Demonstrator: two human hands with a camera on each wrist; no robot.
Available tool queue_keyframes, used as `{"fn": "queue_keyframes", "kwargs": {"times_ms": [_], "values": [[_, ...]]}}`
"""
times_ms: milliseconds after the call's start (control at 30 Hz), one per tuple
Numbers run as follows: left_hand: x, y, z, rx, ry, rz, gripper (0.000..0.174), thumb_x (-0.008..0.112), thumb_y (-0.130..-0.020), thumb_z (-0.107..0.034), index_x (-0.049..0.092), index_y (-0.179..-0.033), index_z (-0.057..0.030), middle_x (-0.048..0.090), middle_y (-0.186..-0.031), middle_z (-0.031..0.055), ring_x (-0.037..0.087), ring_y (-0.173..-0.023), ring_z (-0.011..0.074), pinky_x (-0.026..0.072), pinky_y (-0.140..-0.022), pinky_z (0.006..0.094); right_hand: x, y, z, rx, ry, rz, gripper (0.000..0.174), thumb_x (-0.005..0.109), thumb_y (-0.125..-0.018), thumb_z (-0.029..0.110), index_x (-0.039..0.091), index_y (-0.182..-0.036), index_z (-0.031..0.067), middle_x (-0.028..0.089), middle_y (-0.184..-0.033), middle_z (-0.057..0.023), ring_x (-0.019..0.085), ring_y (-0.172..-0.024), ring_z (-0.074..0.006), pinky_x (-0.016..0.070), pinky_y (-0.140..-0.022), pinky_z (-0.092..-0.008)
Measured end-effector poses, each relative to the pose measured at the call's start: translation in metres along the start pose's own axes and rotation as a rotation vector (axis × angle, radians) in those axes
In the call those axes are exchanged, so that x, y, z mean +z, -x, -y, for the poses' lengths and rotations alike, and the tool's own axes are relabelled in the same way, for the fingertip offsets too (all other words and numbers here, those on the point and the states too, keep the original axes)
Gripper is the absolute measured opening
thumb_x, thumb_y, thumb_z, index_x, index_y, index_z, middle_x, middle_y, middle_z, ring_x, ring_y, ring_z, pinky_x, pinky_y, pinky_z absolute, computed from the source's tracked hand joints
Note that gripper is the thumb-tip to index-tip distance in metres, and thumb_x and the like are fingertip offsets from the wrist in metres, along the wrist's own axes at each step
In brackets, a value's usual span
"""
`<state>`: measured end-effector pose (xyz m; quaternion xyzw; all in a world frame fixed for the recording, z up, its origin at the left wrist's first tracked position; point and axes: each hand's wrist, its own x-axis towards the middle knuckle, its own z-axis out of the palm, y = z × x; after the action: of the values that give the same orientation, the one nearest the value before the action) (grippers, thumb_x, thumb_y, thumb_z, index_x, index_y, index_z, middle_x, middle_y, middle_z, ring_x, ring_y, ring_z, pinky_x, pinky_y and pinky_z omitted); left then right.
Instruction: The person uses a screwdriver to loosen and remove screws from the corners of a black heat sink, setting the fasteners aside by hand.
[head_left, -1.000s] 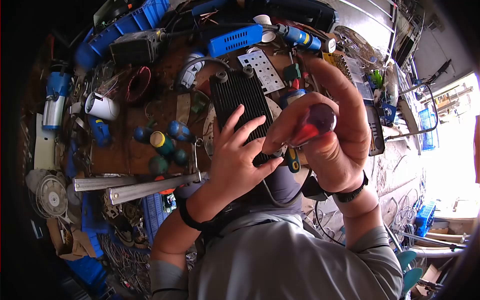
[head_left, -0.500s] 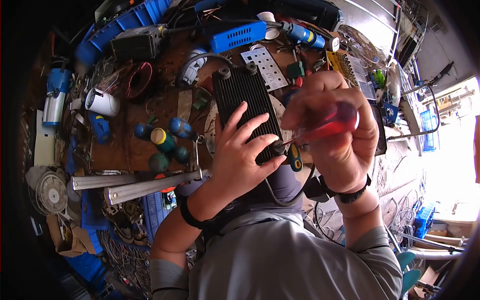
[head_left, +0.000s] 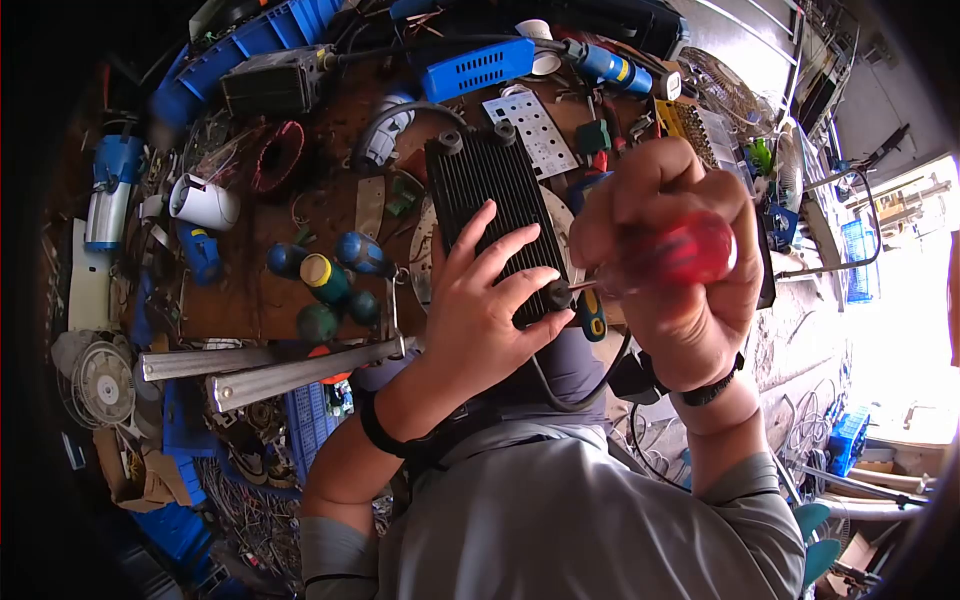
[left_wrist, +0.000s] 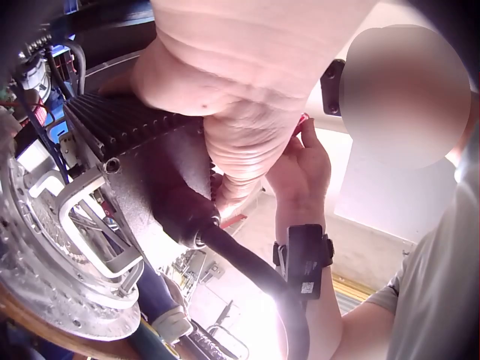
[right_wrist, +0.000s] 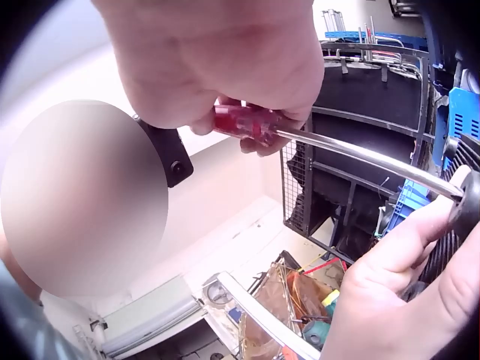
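A black finned metal box (head_left: 482, 185) with a cable stands over a round perforated metal disc (left_wrist: 71, 281). My left hand (head_left: 490, 305) rests on its fins with the fingers spread. Its forefinger and thumb lie on either side of a round black foot (head_left: 560, 293) at the box's near right corner. My right hand (head_left: 655, 195) grips the red, see-through handle of a screwdriver (right_wrist: 247, 122). In the right wrist view, the steel shaft runs straight to the foot, and its tip is inside the foot's centre. The handle looks blurred in the head view.
Several screwdrivers with blue and green handles (head_left: 325, 282) stand left of the box, beside two metal bars (head_left: 290, 375). Behind it lie a white perforated plate (head_left: 530, 132) and a blue slotted case (head_left: 478, 70). A white roll (head_left: 203, 202) lies further left.
My right hand has brought the screwdriver round from pointing at the camera to lie sideways, its tip at the black foot. The fingers have closed further around the handle. The left hand stays put.
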<state>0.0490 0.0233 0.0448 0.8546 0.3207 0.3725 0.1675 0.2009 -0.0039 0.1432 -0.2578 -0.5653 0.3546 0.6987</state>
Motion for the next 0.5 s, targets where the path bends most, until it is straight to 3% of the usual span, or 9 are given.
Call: {"fn": "queue_keyframes", "kwargs": {"times_ms": [33, 100, 133, 167, 233, 300, 367, 400, 500], "values": [[0.0, 0.0, 0.0, -0.007, 0.016, -0.005, 0.032, 0.085, -0.071, -0.034, 0.074, -0.095, -0.0158, 0.062, -0.132, 0.0045, 0.042, -0.138, 0.0379, 0.0297, -0.109, 0.0628, -0.003, 0.0, 0.001, 0.002, 0.001, -0.001, 0.051, 0.076, -0.088, 0.043, 0.051, -0.112, 0.0045, 0.052, -0.094, -0.0118, 0.058, -0.075, -0.019, 0.0473, -0.065, -0.0287], [-0.002, -0.001, -0.001, -0.014, 0.033, -0.01, 0.032, 0.085, -0.071, -0.034, 0.074, -0.095, -0.0158, 0.062, -0.132, 0.0046, 0.042, -0.138, 0.0379, 0.0297, -0.109, 0.0629, -0.014, 0.0, 0.007, 0.098, 0.131, 0.086, 0.055, 0.065, -0.095, 0.049, 0.056, -0.117, -0.0006, 0.053, -0.092, -0.0107, 0.06, -0.076, -0.0194, 0.0472, -0.065, -0.0291], [-0.003, -0.001, -0.002, -0.01, 0.017, -0.002, 0.032, 0.085, -0.071, -0.034, 0.074, -0.095, -0.0157, 0.062, -0.132, 0.0047, 0.042, -0.138, 0.038, 0.0296, -0.109, 0.0631, -0.017, 0.002, 0.011, 0.149, 0.191, 0.135, 0.069, 0.057, -0.097, 0.054, 0.048, -0.134, -0.003, 0.054, -0.09, -0.0105, 0.057, -0.073, -0.0177, 0.0471, -0.065, -0.03], [-0.004, -0.001, -0.003, -0.005, 0.0, 0.007, 0.032, 0.085, -0.071, -0.034, 0.074, -0.095, -0.0157, 0.062, -0.132, 0.0047, 0.042, -0.138, 0.038, 0.0295, -0.109, 0.0633, -0.015, 0.001, 0.011, 0.151, 0.191, 0.134, 0.069, 0.057, -0.097, 0.054, 0.048, -0.134, -0.003, 0.054, -0.09, -0.0105, 0.057, -0.073, -0.0177, 0.0471, -0.065, -0.03], [-0.003, -0.001, -0.002, -0.004, 0.008, 0.007, 0.032, 0.085, -0.071, -0.034, 0.074, -0.095, -0.0156, 0.062, -0.132, 0.0048, 0.042, -0.138, 0.0381, 0.0295, -0.11, 0.0629, -0.008, 0.0, 0.01, 0.127, -0.011, 0.103, 0.071, 0.056, -0.1, 0.049, 0.035, -0.146, -0.0013, 0.054, -0.089, -0.0109, 0.053, -0.069, -0.0175, 0.0461, -0.064, -0.0303], [-0.001, -0.001, -0.002, 0.0, 0.016, 0.003, 0.032, 0.085, -0.072, -0.034, 0.074, -0.095, -0.0155, 0.062, -0.132, 0.0049, 0.042, -0.138, 0.0381, 0.0295, -0.11, 0.0626, -0.007, -0.004, 0.004, 0.101, -0.035, 0.088, 0.066, 0.055, -0.101, 0.047, 0.034, -0.144, 0.0026, 0.054, -0.088, -0.011, 0.05, -0.065, -0.016, 0.0445, -0.062, -0.0298], [0.002, 0.001, 0.0, -0.017, 0.11, -0.047, 0.032, 0.085, -0.072, -0.034, 0.074, -0.095, -0.0154, 0.062, -0.132, 0.0051, 0.042, -0.138, 0.038, 0.0297, -0.111, 0.0611, -0.013, -0.005, -0.004, 0.006, -0.221, 0.208, 0.057, 0.064, -0.096, 0.043, 0.041, -0.135, 0.0073, 0.053, -0.088, -0.0107, 0.049, -0.065, -0.0148, 0.0428, -0.06, -0.0291], [0.0, 0.0, 0.0, -0.017, 0.109, -0.048, 0.032, 0.085, -0.072, -0.034, 0.074, -0.095, -0.0154, 0.062, -0.132, 0.0051, 0.042, -0.138, 0.038, 0.0297, -0.111, 0.0611, -0.011, -0.002, 0.002, 0.108, -0.145, 0.122, 0.057, 0.077, -0.088, 0.041, 0.045, -0.124, 0.0099, 0.052, -0.088, -0.0106, 0.051, -0.068, -0.0154, 0.043, -0.059, -0.0301], [-0.004, -0.001, -0.003, -0.03, 0.027, 0.021, 0.032, 0.085, -0.072, -0.035, 0.074, -0.096, -0.0154, 0.062, -0.132, 0.0051, 0.042, -0.138, 0.0378, 0.0292, -0.111, 0.0619, -0.003, -0.003, 0.006, 0.173, -0.165, -0.013, 0.053, 0.083, -0.083, 0.035, 0.05, -0.115, 0.0088, 0.052, -0.088, -0.0109, 0.054, -0.071, -0.0182, 0.0442, -0.06, -0.0311]]}}
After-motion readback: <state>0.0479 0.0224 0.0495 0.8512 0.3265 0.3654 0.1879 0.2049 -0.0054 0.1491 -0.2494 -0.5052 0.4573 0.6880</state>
